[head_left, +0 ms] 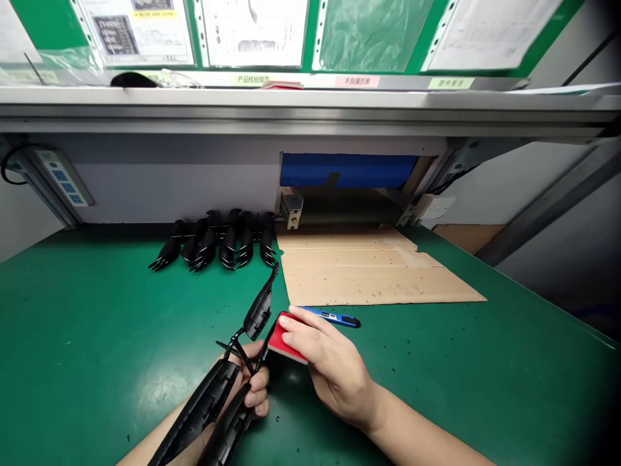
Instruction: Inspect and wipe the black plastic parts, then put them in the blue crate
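My left hand is closed around a long black moulded plastic part joined by thin runners; one comb-like piece sticks up and away from the fingers. My right hand lies beside it, fingers pressed on a flat red block with a pale underside, holding it against the black part. A blue utility knife lies on the mat just beyond my right fingers.
A row of several black comb-like parts lies at the back of the green mat. A cardboard sheet covers the mat's middle right. Behind it sits a blue-topped opening. A power strip hangs at left.
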Available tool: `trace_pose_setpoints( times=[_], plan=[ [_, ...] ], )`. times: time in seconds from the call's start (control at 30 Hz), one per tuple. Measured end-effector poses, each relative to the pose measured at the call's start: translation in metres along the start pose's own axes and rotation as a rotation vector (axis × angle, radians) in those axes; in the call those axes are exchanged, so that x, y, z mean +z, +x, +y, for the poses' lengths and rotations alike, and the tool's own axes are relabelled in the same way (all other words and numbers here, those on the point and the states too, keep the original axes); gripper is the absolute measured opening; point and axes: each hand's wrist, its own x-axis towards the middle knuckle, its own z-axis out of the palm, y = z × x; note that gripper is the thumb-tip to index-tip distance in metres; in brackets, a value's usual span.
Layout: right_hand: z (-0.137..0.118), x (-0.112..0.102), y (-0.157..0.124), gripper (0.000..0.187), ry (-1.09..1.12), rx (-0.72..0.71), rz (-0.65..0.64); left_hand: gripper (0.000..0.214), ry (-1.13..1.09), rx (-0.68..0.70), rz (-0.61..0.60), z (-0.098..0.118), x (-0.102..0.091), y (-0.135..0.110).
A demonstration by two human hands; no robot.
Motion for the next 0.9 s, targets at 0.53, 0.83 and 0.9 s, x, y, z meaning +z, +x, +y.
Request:
trace_pose_setpoints(
  times=[0.53, 0.83, 0.9],
  plan=[
    [0.001, 0.005, 0.004, 0.04, -0.132, -0.187, -0.171, 0.03, -0.045, 0.061, -0.011, -0.001, 0.006, -0.016],
    [-0.001, 0.005, 0.004, 0.039, -0.132, -0.203, -0.194, 0.03, -0.02, 0.067, 0.053, 0.002, 0.009, -0.016],
    [-0.002, 0.005, 0.004, 0.039, -0.143, -0.181, -0.183, 0.034, -0.012, 0.069, 0.059, 0.003, 0.007, -0.015]
  ],
)
